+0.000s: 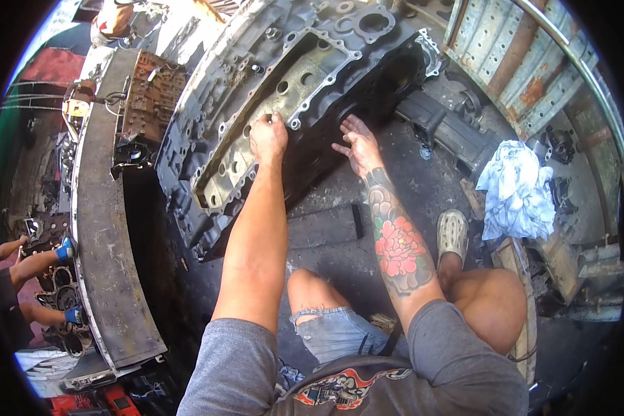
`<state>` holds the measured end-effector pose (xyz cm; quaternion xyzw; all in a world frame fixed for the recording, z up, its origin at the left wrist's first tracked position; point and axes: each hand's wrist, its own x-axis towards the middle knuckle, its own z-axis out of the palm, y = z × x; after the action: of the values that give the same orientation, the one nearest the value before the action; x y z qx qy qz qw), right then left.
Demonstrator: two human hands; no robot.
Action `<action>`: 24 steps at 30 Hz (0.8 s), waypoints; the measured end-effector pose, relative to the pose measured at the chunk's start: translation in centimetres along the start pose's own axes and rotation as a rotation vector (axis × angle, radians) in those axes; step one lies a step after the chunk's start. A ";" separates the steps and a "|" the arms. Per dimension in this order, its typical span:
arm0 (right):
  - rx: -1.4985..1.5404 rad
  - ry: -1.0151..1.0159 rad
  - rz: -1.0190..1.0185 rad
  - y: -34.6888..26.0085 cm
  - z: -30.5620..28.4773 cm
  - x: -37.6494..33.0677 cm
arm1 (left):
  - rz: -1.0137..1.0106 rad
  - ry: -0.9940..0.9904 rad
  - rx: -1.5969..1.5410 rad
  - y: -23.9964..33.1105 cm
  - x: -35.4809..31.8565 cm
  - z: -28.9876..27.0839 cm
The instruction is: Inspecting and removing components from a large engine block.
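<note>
A big dark grey engine block (208, 104) lies in front of me. Along its upper face runs a long opening with a bright machined rim; inside is a pale metal wall (305, 78) with round holes. Over this opening my left hand (268, 141) is closed, fingertips pinched together. A small dark spot shows at the fingertips, too small to name. By the block's shadowed black near side, my right hand (359, 147) is open with its fingers spread. Nothing shows in it, and I cannot tell whether its fingertips touch the block.
On the left is a long metal bench (114, 277) beside a rusty engine part (152, 90). Another person's legs (38, 267) show beyond it. To the right are a black housing (451, 132), a pale blue cloth (516, 187) and a perforated metal panel (520, 62). A flat dark plate (326, 227) lies before my knees.
</note>
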<state>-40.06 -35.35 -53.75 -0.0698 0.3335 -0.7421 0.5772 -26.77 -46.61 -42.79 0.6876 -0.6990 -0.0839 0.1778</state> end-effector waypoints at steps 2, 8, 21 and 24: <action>0.004 -0.014 -0.004 0.0 0.2 -0.1 | -0.006 -0.001 0.002 0.0 0.0 -0.1; -0.040 0.024 0.020 -0.3 0.5 -0.3 | -0.018 0.004 0.008 0.2 -0.3 -0.2; -0.054 0.090 0.030 -0.2 0.7 -0.2 | -0.033 -0.029 0.007 0.7 -0.4 -0.3; -0.064 0.075 0.031 -0.3 1.1 -0.5 | -0.045 -0.023 0.026 0.5 -0.4 -0.4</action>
<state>-39.60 -35.36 -52.64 -0.0552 0.3797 -0.7240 0.5733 -27.13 -46.15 -42.26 0.7043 -0.6864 -0.0869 0.1590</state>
